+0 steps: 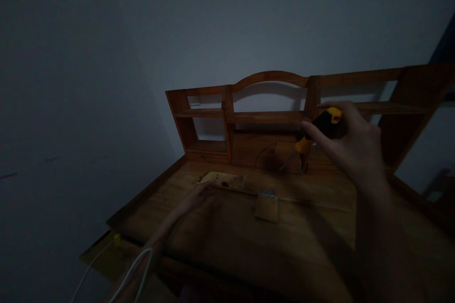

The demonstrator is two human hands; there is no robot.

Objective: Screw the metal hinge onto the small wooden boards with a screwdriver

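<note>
My right hand (355, 139) is closed around the black and yellow handle of a screwdriver (322, 125), held up in the air. Its thin shaft slants down and left toward the desk. My left hand (199, 194) reaches low over the desk, by the front edge of a pale flat strip (227, 180) with dark marks. Dim light hides how its fingers are bent and whether they grip the strip. Between the hands, a small square wooden piece (266, 208) lies on the desktop, with a metal hinge (267, 194) at its far edge.
A wooden shelf unit (268, 117) with an arched top rail stands at the back of the desk (302, 232), against a plain wall. A white cord (137, 270) loops near my left forearm. Below the left edge is a small yellow thing (117, 240). A wall socket (194, 101) shows through the shelves.
</note>
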